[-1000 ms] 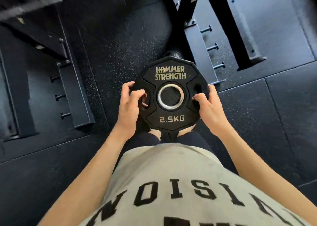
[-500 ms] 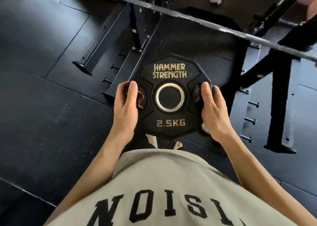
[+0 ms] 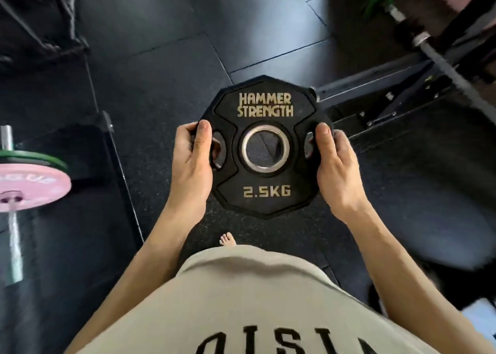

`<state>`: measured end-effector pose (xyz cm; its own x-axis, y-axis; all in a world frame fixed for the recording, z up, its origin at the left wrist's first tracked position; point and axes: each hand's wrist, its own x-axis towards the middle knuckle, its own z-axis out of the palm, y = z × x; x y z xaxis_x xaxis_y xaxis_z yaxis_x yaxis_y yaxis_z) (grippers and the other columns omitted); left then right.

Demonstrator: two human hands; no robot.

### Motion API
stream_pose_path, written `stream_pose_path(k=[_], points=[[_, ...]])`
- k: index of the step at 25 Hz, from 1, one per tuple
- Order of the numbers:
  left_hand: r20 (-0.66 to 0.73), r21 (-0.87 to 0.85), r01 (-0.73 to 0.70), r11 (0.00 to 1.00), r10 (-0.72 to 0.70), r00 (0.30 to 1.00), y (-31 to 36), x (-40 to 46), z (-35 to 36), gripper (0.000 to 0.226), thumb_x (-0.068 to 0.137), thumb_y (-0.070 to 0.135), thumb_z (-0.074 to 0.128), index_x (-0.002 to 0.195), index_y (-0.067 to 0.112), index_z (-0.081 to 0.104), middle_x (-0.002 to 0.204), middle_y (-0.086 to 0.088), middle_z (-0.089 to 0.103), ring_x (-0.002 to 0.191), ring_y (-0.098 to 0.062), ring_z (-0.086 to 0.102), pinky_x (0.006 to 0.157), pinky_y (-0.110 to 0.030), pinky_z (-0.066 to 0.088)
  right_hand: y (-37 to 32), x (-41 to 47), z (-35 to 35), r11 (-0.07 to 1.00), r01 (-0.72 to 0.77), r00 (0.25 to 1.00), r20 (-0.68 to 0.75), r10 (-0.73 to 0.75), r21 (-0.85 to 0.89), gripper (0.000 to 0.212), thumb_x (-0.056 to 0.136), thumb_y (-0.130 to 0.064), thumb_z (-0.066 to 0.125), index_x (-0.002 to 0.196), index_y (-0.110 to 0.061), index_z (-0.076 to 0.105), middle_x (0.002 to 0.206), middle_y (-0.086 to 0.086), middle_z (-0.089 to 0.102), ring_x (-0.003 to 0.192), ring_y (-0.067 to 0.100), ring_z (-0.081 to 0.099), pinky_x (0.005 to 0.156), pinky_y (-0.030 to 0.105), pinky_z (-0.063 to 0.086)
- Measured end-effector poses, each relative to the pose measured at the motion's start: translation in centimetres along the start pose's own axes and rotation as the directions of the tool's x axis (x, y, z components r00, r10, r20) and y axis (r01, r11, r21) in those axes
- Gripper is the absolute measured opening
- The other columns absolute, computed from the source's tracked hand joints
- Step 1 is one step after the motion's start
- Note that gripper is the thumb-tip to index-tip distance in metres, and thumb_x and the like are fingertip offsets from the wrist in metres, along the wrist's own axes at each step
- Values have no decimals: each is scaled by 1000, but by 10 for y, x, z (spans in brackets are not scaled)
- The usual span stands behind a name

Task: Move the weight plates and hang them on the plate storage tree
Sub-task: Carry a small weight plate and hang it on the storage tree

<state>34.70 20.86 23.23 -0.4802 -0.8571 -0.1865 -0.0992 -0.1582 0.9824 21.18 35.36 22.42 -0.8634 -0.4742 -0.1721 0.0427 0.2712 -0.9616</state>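
A black rubber 2.5 kg weight plate [image 3: 264, 146] is gripped at its side handles by the left hand [image 3: 192, 163] and right hand [image 3: 335, 165]; no storage tree is seen, so hanging is judged undone

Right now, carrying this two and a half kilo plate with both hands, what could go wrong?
The black plate hangs directly over your bare foot, held only by left hand and right hand at its side slots; a slip could hurt your toes. The loaded barbell lies close on your left, a possible trip hazard.
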Motion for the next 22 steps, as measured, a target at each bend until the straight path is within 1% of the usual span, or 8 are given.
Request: stream_pose_path(k=[2,5,9,12,15,18,20,22], points=[[-47,20,12,1000,-11,999,10,35,-38,20,101,42,46,94,26,55,78,9,54,73,-7,51,74,-33,45,-16,22,52,1000,11,998,59,-10,-15,33,101,-44,41,80,-19,48,68,-12,52,57,-6,48,58,13,38],[-61,16,-5,1000,6,998,25,84,-72,20,102,40,44,95,24,55,76,12,54,70,-4,50,69,-26,45,-36,54,105,1000,13,996,85,-11,-22,34,102,-42,40,84,-14,48,68,-9,51,54,-7,48,55,10,37],[-60,6,-37,999,37,997,38,165,-86,19,103,38,44,92,26,54,75,14,54,69,-3,50,64,-21,44,-58,120,155,1000,-6,992,126,5,8,34,102,-40,40,93,-9,50,70,-7,51,54,-8,49,53,8,38],[-101,27,-40,999,42,994,43,238,-81,19,103,36,44,90,25,52,74,14,53,68,-2,49,61,-17,44,-69,186,190,1000,8,992,128,-10,15,36,102,-41,40,96,-7,52,72,-5,54,57,-5,50,57,9,41],[-112,18,-57,998,59,992,53,310,-70,19,104,35,44,90,24,52,76,10,53,68,-4,49,60,-17,43,-82,258,219,999,8,987,160,-16,50,38,100,-45,42,97,-9,54,70,-9,57,62,-1,52,60,15,44],[-113,37,-62,997,66,991,80,391,-55,18,104,35,43,92,25,52,80,5,54,69,-5,50,59,-18,44,-108,337,244,998,11,983,180,-21,57,39,98,-50,44,95,-13,54,70,-10,58,65,2,53,65,23,45],[-103,54,-56,997,61,993,92,442,-46,19,104,35,42,93,23,52,81,2,53,70,-6,49,60,-18,44,-122,386,260,998,-7,983,186,-6,69,43,94,-57,45,94,-15,53,72,-10,58,68,6,53,69,31,45],[-103,67,-59,996,66,993,105,486,-36,20,104,35,42,95,20,52,81,0,53,69,-7,49,60,-18,44,-136,429,275,996,-20,980,201,2,88,47,86,-64,46,91,-18,53,71,-10,57,69,8,52,70,36,44]])
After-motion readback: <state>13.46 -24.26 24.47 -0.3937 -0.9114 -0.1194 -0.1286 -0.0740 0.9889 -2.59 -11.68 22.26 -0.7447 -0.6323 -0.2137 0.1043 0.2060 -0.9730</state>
